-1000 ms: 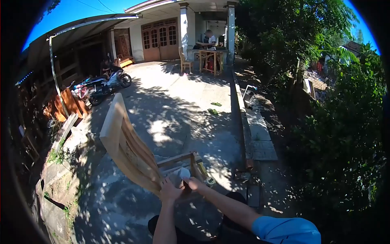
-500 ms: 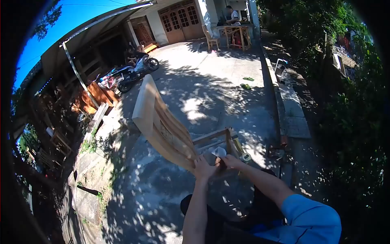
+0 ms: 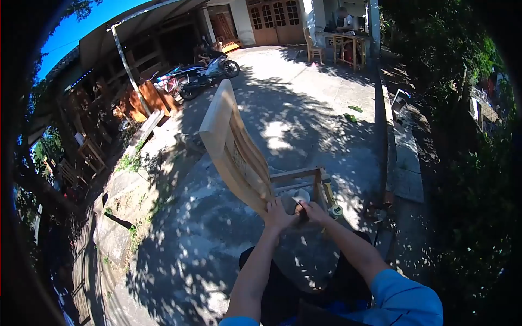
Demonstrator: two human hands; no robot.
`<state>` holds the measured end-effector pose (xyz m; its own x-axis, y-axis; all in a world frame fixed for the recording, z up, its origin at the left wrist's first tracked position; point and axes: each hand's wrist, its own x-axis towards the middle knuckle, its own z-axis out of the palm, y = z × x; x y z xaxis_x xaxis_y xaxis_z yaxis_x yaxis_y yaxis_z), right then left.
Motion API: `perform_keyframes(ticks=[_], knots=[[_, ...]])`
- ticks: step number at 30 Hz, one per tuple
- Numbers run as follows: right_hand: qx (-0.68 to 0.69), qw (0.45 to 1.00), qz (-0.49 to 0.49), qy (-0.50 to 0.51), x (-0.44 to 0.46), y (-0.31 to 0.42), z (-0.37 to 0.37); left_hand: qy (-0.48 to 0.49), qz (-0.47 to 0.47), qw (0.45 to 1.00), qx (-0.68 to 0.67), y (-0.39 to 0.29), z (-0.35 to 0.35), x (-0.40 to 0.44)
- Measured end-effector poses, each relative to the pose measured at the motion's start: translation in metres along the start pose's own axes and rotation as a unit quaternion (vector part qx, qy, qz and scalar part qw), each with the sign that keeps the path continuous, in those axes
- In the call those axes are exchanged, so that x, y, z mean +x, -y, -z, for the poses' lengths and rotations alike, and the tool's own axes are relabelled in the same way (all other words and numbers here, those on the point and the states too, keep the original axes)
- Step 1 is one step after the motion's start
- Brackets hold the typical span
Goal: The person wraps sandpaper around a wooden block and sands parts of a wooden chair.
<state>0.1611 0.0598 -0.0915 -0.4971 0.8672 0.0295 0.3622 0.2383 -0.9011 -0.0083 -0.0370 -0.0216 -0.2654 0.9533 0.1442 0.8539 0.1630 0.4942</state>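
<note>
An unpainted wooden chair (image 3: pixel 239 144) stands tilted in front of me, its tall back curved and slatted, its seat frame (image 3: pixel 296 174) lower and farther right. My left hand (image 3: pixel 278 215) is closed around the lower end of the chair back. Close beside it, my right hand (image 3: pixel 314 213) pinches a pale, brown-sided sheet (image 3: pixel 300 196) that looks like sandpaper, against the wood near the joint. My fingers partly hide that sheet. A round yellow-and-white item (image 3: pixel 336 210) sits by the chair's right side, its kind unclear.
Dappled concrete (image 3: pixel 190 233) lies underfoot. Ahead left are a motorcycle (image 3: pixel 209 76) and leaning wooden boards (image 3: pixel 149 98). A person (image 3: pixel 343 22) is at a wooden table (image 3: pixel 348 41) far back, with a chair (image 3: pixel 314 49) nearby. A low curb (image 3: pixel 385 136) runs along the right.
The view has turned left and tipped down a little, so the surroundings sit farther right and higher. Both hands stay at the lower chair back; the right hand and pale sheet have shifted slightly.
</note>
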Motion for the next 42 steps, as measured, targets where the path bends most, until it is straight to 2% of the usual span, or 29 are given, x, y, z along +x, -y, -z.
perform_keyframes(ticks=[1, 5, 8, 9, 12, 13, 15, 16, 17, 18, 19, 20, 21, 24, 25, 27, 29, 30, 32, 35, 38, 42], knots=[[0.056, 0.997, -0.060, 0.006, -0.005, 0.024, 0.006, 0.003, -0.002, 1.000, 0.000, -0.004, -0.001, 0.002], [0.136, 0.988, 0.064, 0.023, -0.009, 0.028, 0.002, 0.005, 0.010, 1.000, 0.009, 0.000, 0.003, 0.002], [-0.136, 0.991, 0.016, 0.007, -0.003, -0.039, 0.001, 0.020, 0.020, 1.000, 0.005, -0.004, 0.007, -0.002], [-0.087, 0.987, -0.128, 0.033, 0.000, -0.037, 0.005, 0.026, 0.022, 0.999, 0.002, -0.005, 0.005, -0.003], [-0.218, 0.971, -0.038, 0.091, -0.008, -0.019, 0.019, 0.005, 0.013, 1.000, 0.023, -0.003, -0.001, -0.004], [-0.216, 0.974, -0.012, 0.060, -0.004, -0.010, 0.016, -0.009, 0.015, 1.000, 0.010, -0.004, 0.002, 0.000], [-0.012, 0.997, 0.041, 0.066, -0.017, 0.029, 0.015, -0.017, 0.022, 1.000, -0.013, -0.003, 0.006, -0.008], [0.093, 0.991, 0.066, 0.063, -0.025, 0.053, 0.017, 0.003, 0.025, 1.000, -0.018, -0.002, 0.008, -0.009], [0.042, 0.996, 0.070, 0.029, -0.035, 0.069, 0.015, 0.022, 0.026, 0.999, -0.021, 0.001, 0.014, -0.009], [0.010, 0.999, 0.030, 0.023, -0.036, 0.061, 0.008, 0.040, 0.024, 0.999, -0.022, 0.004, 0.019, -0.007], [-0.021, 1.000, -0.011, 0.010, -0.033, 0.041, -0.001, -0.001, 0.001, 1.000, -0.017, 0.009, 0.013, -0.009], [-0.051, 0.997, -0.054, -0.004, -0.031, 0.018, -0.009, 0.003, -0.001, 1.000, -0.023, 0.010, 0.013, -0.011], [-0.072, 0.995, -0.026, -0.062, -0.028, -0.002, -0.015, 0.007, -0.005, 1.000, -0.030, 0.010, 0.014, -0.011], [-0.077, 0.989, -0.070, -0.102, -0.025, -0.038, -0.019, 0.012, -0.012, 0.999, -0.034, 0.001, 0.017, -0.006], [-0.091, 0.987, -0.080, -0.107, -0.027, -0.032, -0.018, 0.014, -0.011, 1.000, -0.024, -0.001, 0.015, -0.004], [-0.073, 0.992, -0.098, -0.008, -0.015, -0.017, -0.010, 0.010, -0.013, 1.000, -0.010, 0.003, 0.013, -0.002], [0.022, 0.999, -0.046, -0.012, -0.021, 0.019, -0.005, 0.018, -0.012, 1.000, -0.012, 0.007, 0.011, -0.002], [0.161, 0.984, 0.074, 0.029, -0.025, 0.034, -0.002, 0.016, -0.010, 1.000, -0.018, 0.006, 0.011, 0.002], [0.167, 0.981, 0.100, 0.025, -0.027, 0.041, -0.004, 0.008, -0.020, 0.999, -0.033, 0.007, 0.011, 0.002], [0.034, 0.997, -0.060, -0.043, -0.025, 0.007, -0.010, 0.005, -0.025, 0.999, -0.024, 0.008, 0.013, -0.003], [-0.014, 0.993, -0.115, -0.028, -0.020, -0.056, -0.015, 0.004, -0.029, 0.999, -0.012, 0.004, 0.015, -0.006], [-0.033, 0.995, -0.096, -0.004, -0.019, -0.022, -0.006, -0.007, -0.011, 1.000, -0.016, -0.001, 0.015, -0.004]])
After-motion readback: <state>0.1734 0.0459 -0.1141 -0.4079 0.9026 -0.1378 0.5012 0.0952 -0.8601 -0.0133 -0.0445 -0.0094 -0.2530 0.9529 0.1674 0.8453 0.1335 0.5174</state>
